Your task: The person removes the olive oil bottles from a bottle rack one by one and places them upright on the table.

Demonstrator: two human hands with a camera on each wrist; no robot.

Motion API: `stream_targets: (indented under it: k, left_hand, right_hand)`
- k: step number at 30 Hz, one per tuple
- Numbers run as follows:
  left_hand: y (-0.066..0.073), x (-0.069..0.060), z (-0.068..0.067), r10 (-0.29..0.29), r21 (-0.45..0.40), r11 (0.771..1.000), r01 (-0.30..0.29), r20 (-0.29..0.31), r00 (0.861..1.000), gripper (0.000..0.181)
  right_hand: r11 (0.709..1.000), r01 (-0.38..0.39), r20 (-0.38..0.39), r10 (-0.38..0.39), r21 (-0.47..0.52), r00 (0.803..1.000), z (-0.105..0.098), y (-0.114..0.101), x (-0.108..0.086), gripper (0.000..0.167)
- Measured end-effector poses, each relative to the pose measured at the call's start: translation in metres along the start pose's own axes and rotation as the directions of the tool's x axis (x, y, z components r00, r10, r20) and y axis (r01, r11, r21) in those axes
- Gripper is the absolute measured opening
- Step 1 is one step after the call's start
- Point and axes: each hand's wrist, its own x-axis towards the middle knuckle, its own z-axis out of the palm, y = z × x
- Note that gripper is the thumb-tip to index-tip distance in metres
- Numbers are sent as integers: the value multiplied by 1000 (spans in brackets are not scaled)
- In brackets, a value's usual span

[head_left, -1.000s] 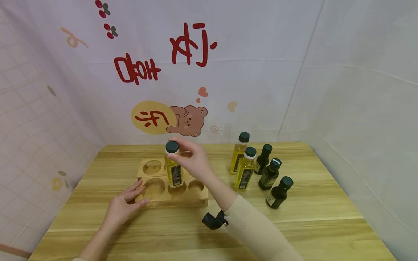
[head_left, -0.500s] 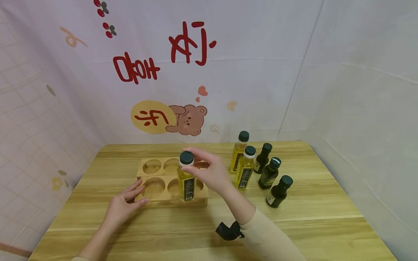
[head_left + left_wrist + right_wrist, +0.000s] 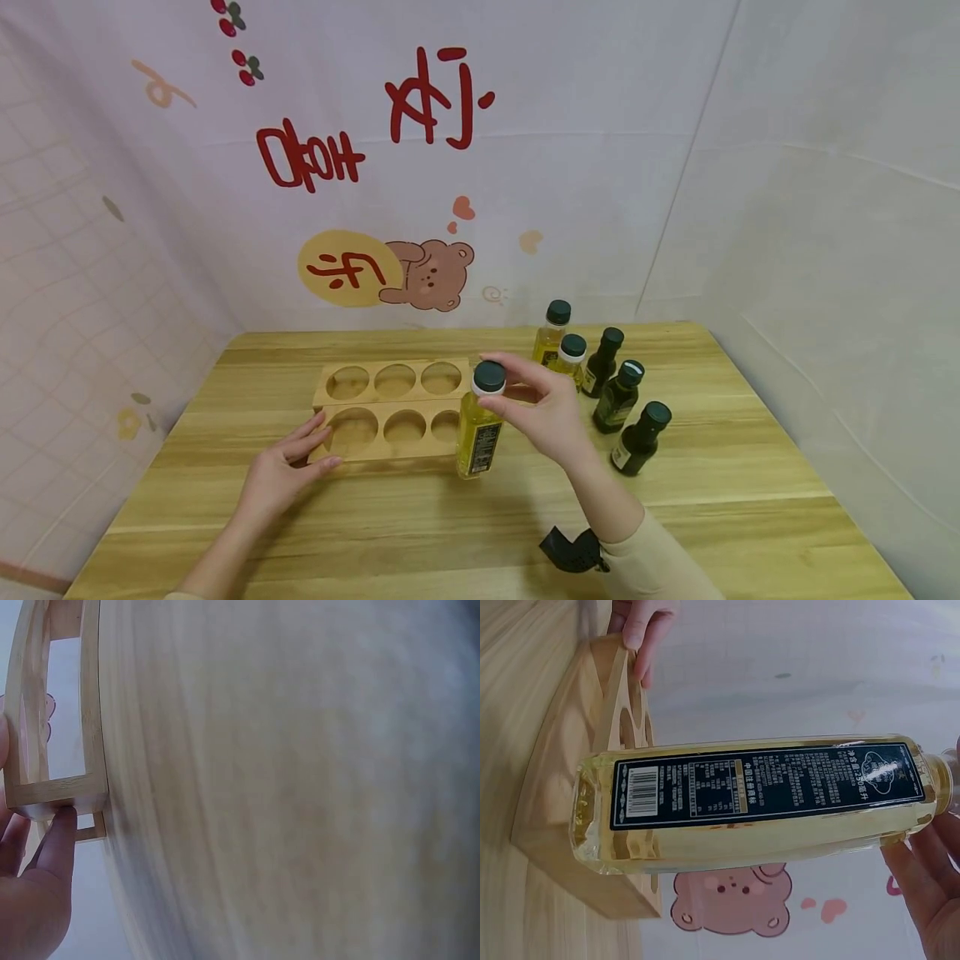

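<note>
My right hand (image 3: 542,415) pinches a clear bottle of yellow oil (image 3: 478,437) by its neck, just under the dark green cap. The bottle is held slightly tilted in front of the right end of a two-step wooden bottle rack (image 3: 390,406). In the right wrist view the oil bottle (image 3: 765,806) shows its black label and barcode, with the rack (image 3: 562,787) behind it. My left hand (image 3: 281,477) grips the rack's left end; in the left wrist view a thumb presses the wooden frame (image 3: 60,789). All the visible round holes in the rack have nothing in them.
Two more yellow oil bottles (image 3: 551,340) stand at the back right, one partly hidden by my right hand. Beside them are three small dark green bottles (image 3: 618,404). A printed cloth hangs behind the wooden table (image 3: 375,533).
My right hand has carried the oil bottle from above the rack's middle, rightward and toward me, past its right end. My left hand and the rack stay in place.
</note>
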Motion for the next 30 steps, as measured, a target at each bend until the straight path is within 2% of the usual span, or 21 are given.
stream_targets:
  k: [9, 18, 24, 30]
  left_hand:
    - [0, 0, -1, 5, 28, 1000, -5, 0, 1000, 58]
    - [0, 1, 0, 6, 23, 1000, -6, -8, 1000, 57]
    - [2, 0, 0, 11, 25, 1000, -11, -16, 1000, 56]
    - [1, 0, 0, 10, 45, 999, -8, -25, 1000, 56]
  right_hand:
    - [997, 28, -41, -31, -71, 999, -32, 2, -19, 47]
    - [987, -16, -95, 1, -163, 995, -55, 10, -38, 48]
    - [971, -83, -154, 49, -224, 987, -68, 15, -48, 47]
    - [962, -106, -202, 56, -250, 978, -77, 21, -54, 48]
